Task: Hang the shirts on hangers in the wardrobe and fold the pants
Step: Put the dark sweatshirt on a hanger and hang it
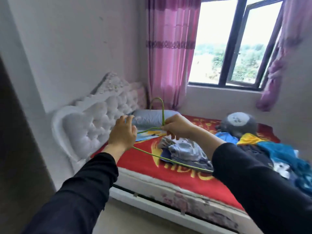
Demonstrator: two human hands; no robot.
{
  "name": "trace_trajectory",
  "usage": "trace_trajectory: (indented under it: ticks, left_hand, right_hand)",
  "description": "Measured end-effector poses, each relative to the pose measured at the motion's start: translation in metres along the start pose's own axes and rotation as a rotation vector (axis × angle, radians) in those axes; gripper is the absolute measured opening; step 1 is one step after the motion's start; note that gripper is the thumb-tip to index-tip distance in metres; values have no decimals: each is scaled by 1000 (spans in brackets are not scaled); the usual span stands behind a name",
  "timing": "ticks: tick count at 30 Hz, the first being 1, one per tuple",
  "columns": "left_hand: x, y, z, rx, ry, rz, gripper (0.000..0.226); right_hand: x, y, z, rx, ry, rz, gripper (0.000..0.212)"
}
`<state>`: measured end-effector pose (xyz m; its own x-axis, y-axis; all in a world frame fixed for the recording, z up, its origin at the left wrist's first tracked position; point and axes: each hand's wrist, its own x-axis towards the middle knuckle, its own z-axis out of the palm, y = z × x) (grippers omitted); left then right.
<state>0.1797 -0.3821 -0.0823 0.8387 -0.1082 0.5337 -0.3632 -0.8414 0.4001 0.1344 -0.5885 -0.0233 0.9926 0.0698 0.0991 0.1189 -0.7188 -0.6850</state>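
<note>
Hanger hook-up, right hand fingers pinching the neck, bar slanting across to the left hand, grip there hidden, can't tell. Clothes lie directly below.

Bright daylight from the blown-out window, soft motion blur throughout, wide-angle bending at the edges.

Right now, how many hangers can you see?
1. A green wire hanger is held over the bed: the right hand pinches its neck under the hook, and its left corner sits behind the left hand. More could be hidden under the clothes.
</note>
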Motion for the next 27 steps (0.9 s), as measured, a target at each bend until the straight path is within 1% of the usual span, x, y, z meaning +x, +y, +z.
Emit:
trace_trajectory:
  ticks: [4, 7, 14, 17, 22, 27]
  left_hand:
    - [28, 84, 95, -61, -151, 103, 44]
    - [51, 140, 167, -103, -243, 188, 46]
    - [118, 260, 328, -176, -462, 363, 47]
    - [144, 310, 390, -178, -559, 408, 48]
    - [163, 389, 482, -197, -662, 477, 43]
    - [173, 461, 572, -227, -725, 469, 43]
  right_hand:
    - [-2, 99, -47, -14, 110, 170, 16]
    - [3, 171, -82, 1, 185, 280, 22]
    - [36, 330, -169, -13, 285, 488, 24]
    - [45, 387, -206, -47, 343, 553, 26]
    - [47, 469, -266, -110, 448, 655, 24]
    - [46, 563, -322, -70, 518, 744, 23]
